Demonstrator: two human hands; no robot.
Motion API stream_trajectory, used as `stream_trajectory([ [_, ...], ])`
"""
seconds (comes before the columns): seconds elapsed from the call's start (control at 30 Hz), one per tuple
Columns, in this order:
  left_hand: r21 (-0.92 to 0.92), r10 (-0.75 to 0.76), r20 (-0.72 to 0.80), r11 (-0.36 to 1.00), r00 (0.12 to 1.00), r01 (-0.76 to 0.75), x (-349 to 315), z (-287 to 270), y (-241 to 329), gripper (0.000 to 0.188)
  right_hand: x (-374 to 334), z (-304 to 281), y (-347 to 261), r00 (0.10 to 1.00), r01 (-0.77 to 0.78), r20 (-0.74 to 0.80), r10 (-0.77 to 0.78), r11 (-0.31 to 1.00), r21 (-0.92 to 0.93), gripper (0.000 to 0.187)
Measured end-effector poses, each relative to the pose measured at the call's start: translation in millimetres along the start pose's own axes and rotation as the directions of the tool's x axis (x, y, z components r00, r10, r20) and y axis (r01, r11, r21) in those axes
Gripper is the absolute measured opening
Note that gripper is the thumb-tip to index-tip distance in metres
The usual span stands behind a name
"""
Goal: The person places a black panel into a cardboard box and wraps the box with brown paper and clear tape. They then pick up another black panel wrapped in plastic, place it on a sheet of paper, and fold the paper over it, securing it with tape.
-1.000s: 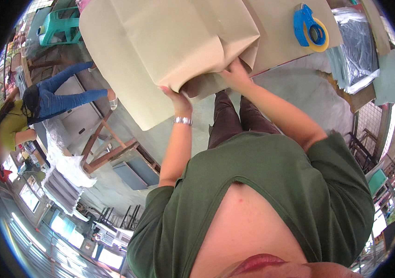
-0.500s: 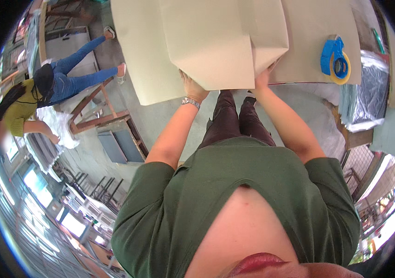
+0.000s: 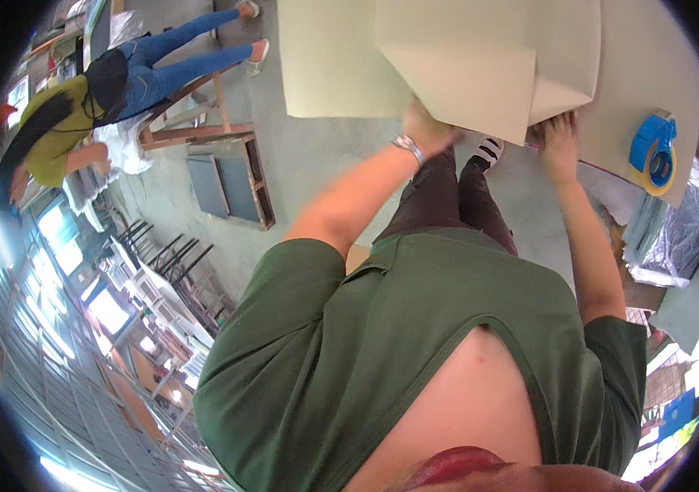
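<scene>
A big beige wrapped bundle of stiff paper or thin card (image 3: 481, 57) lies at the top of the view, its near end folded into slanting sides and a flap (image 3: 493, 107) that hangs over the near edge. My left hand (image 3: 427, 127), with a metal watch or bracelet at the wrist, is at the flap's left side; its fingers are blurred and partly hidden by the paper. On the right, my right hand (image 3: 560, 146) rests its slightly spread fingers against the lower edge of the right-hand fold. A blue tape dispenser (image 3: 653, 146) with yellowish tape lies to the right of this hand.
Beneath the bundle is a pale sheet-covered work surface (image 3: 329, 74). Plastic-wrapped goods (image 3: 678, 234) stand at the right. On the left, another person (image 3: 62, 123) bends near a wooden frame, with a dark-panelled wooden box (image 3: 230, 180) on the floor.
The view has shifted, so the bundle appears farther right and higher. My left hand has come inward under the flap's left side; my right fingers now show at the right fold's edge.
</scene>
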State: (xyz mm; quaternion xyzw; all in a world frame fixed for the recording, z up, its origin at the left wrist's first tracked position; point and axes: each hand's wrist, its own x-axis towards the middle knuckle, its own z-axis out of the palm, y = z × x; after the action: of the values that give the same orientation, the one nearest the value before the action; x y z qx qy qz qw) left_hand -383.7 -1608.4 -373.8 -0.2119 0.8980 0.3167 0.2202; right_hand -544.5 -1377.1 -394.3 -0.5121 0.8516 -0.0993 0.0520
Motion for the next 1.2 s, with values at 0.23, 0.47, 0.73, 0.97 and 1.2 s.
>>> stream_trajectory([
  [0.23,-0.959,-0.409,-0.146,0.283,0.901,-0.026,-34,-9,-80,0.041,-19,-27,-6,0.771,-0.454,0.424,0.476,-0.057,0.889,0.051],
  [0.47,-0.983,-0.499,0.15,-0.168,0.853,0.075,44,-88,-53,0.029,78,-26,22,0.499,-0.383,0.61,0.615,-0.474,0.793,0.049],
  [0.73,-0.961,-0.189,0.218,-0.214,0.958,0.177,-27,3,3,0.031,24,-47,-99,0.602,-0.468,0.642,0.474,-0.443,0.765,0.031],
  [0.97,-0.542,-0.452,-0.508,0.829,0.733,0.136,-37,-91,-64,0.029,32,-123,-92,0.903,-0.313,0.18,0.39,0.308,0.898,0.021],
  [1.2,0.427,0.481,-0.397,0.851,0.782,-0.306,52,-104,-103,0.058,156,-57,-35,0.934,0.339,-0.135,-0.33,0.94,0.049,0.063],
])
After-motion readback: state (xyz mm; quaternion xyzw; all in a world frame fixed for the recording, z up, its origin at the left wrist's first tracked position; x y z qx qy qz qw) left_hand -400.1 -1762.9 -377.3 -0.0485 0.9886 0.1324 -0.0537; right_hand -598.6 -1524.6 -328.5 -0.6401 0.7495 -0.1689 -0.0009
